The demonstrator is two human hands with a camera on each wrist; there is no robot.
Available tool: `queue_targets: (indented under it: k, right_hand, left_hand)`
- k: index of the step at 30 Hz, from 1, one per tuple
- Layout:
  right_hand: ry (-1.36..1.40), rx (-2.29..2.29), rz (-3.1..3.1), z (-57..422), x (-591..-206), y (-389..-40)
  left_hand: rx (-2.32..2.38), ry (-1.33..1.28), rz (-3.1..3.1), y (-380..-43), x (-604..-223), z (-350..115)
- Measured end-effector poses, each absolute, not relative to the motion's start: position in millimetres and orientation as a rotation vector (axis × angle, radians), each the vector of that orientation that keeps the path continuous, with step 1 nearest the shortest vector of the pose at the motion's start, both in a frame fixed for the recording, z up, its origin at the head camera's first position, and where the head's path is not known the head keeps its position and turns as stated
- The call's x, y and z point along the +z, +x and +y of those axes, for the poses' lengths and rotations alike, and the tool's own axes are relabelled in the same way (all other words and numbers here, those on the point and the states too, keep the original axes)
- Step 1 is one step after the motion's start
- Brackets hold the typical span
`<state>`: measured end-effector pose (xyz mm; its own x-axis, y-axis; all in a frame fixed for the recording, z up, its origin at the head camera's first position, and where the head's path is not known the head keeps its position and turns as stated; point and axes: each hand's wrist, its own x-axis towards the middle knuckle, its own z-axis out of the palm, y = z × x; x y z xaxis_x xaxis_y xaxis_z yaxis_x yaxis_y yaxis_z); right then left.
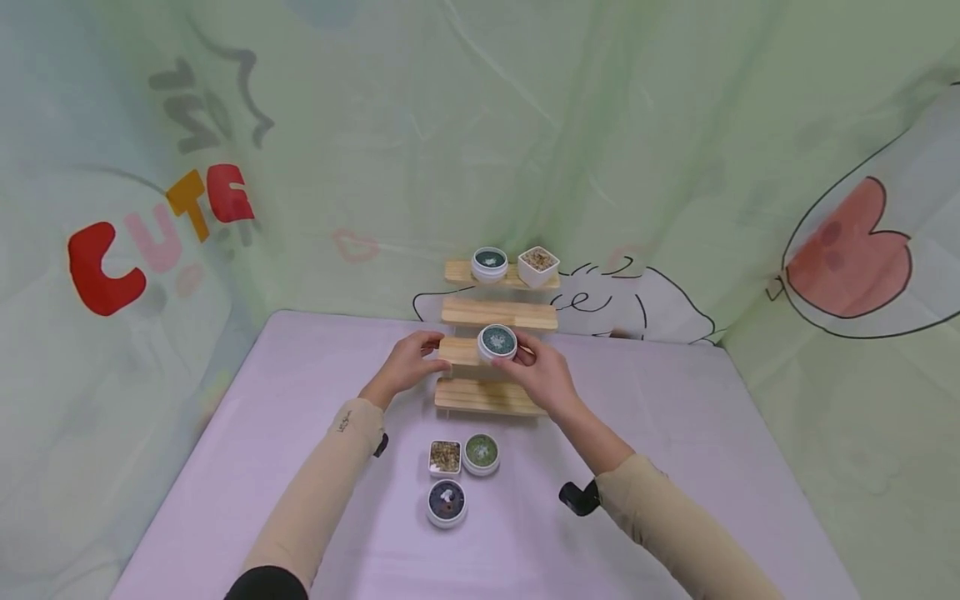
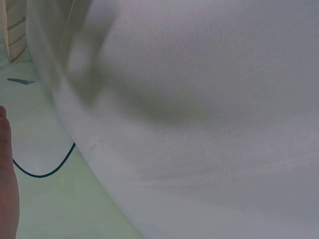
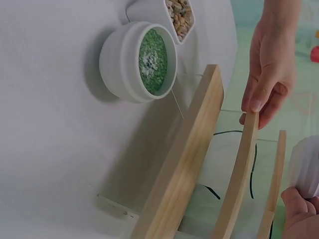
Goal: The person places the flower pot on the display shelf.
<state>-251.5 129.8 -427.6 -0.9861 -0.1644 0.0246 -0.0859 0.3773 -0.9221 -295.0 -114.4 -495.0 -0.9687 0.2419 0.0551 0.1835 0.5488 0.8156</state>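
My right hand (image 1: 546,375) grips a round white pot (image 1: 497,341) with blue-green gravel, at the second-lowest board of a tiered wooden display stand (image 1: 498,314). Whether the pot's base touches the board cannot be made out. At that board's left end, my left hand (image 1: 405,360) pinches the wood between thumb and fingers, as the right wrist view shows. Only a strip of the left hand (image 2: 7,184) appears in the left wrist view. On the top board stand another round pot (image 1: 490,264) with dark teal filling and a square white pot (image 1: 538,267) of brown gravel.
In front of the stand, on the pale lilac cloth (image 1: 637,533), sit a square pot of pebbles (image 1: 446,457), a round pot with green gravel (image 1: 481,454) and a round pot with dark filling (image 1: 447,503). Printed curtains (image 1: 450,125) hang behind and at both sides.
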Motion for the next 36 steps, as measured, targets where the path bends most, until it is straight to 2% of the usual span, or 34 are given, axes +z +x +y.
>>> queue_targets:
  k: [18, 36]
  right_hand:
    - [-0.178, -1.650, 2.699, 117, -415, -292]
    - [-0.131, -1.581, 2.739, 102, -417, -310]
  left_hand:
    - [1.402, 0.366, 2.710, -297, -495, -114]
    - [1.428, 0.346, 2.691, -296, -494, -113]
